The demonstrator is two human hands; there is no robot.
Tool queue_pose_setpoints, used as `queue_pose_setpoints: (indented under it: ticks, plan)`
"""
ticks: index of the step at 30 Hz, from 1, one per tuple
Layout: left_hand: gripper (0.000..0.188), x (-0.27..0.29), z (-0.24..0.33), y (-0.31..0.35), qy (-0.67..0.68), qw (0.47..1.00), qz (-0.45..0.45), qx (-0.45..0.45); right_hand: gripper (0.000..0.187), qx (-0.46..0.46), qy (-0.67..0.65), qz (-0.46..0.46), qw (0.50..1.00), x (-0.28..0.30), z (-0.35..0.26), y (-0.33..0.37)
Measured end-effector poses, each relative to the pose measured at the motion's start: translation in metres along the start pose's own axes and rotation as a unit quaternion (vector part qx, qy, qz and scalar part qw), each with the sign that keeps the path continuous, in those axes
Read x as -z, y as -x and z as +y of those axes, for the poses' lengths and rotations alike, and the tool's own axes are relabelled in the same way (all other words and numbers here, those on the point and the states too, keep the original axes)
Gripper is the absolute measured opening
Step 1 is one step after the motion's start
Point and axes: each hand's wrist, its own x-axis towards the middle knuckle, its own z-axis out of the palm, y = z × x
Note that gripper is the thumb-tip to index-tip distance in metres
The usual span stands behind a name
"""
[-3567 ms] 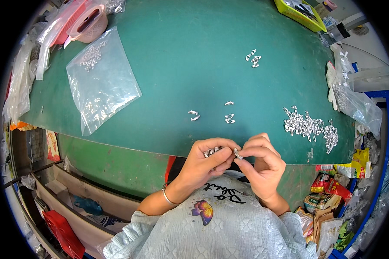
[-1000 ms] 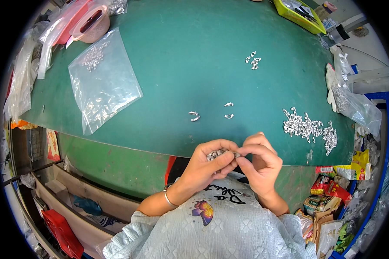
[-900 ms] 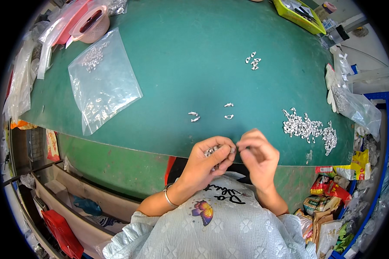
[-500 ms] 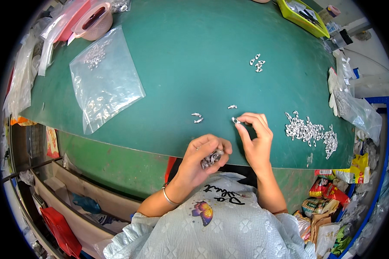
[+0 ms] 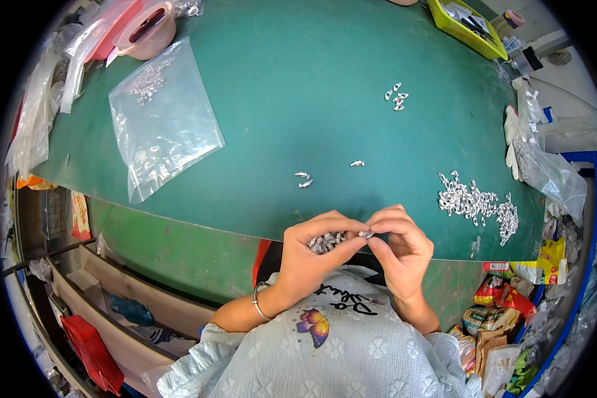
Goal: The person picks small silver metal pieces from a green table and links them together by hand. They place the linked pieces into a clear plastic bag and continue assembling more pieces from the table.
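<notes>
My left hand [image 5: 306,265] is cupped around a handful of small silver lobster clasps [image 5: 325,243]. Its thumb and forefinger reach to one single clasp [image 5: 366,234], which my right hand [image 5: 403,251] pinches between thumb and fingertips. The fingertips of both hands meet at this clasp, just above the table's near edge. On the table beyond my hands lie a pair of clasps [image 5: 304,180] and a lone clasp [image 5: 357,163]. A big pile of silver clasps [image 5: 467,199] is spread to the right of my right hand. Farther off sits a small group of clasps [image 5: 398,98].
A clear plastic bag [image 5: 169,132] with small pieces inside lies flat on the green table [image 5: 278,86]. At the far left stands a pink basket [image 5: 154,43]; a yellow-green tray [image 5: 467,28] with tools is at the far right. Another plastic bag [image 5: 554,176] hangs over the right edge.
My right hand has come down and left with its clasp, meeting my left hand. My left hand's thumb and forefinger now extend to that clasp. The clasps on the table stay put.
</notes>
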Motion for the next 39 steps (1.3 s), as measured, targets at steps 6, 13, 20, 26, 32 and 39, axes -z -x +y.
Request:
queue_pose_setpoints:
  ticks: [6, 13, 20, 26, 32, 39]
  plan:
    - [0.015, 0.003, 0.003, 0.003, -0.061, 0.994, -0.037, -0.077, 0.024, -0.048, -0.143, 0.004, 0.989, -0.002, -0.003, 0.006]
    - [0.012, 0.004, 0.004, 0.006, 0.164, 0.971, -0.056, 0.166, 0.022, -0.012, -0.075, 0.0, 0.997, -0.001, -0.007, 0.005]
    - [0.016, 0.005, -0.004, 0.003, 0.28, 0.934, -0.111, 0.19, 0.021, 0.017, 0.002, -0.009, 1.0, -0.002, -0.014, 0.003]
    - [0.016, 0.006, -0.006, 0.002, 0.298, 0.925, -0.119, 0.202, 0.021, 0.029, 0.02, -0.008, 0.999, -0.002, -0.016, 0.004]
    - [0.017, 0.007, -0.008, 0.002, 0.306, 0.924, -0.123, 0.195, 0.021, 0.04, 0.036, -0.012, 0.998, -0.002, -0.016, 0.004]
    - [0.018, 0.007, -0.01, 0.0, 0.313, 0.922, -0.131, 0.187, 0.02, 0.037, 0.047, -0.013, 0.998, -0.002, -0.016, 0.003]
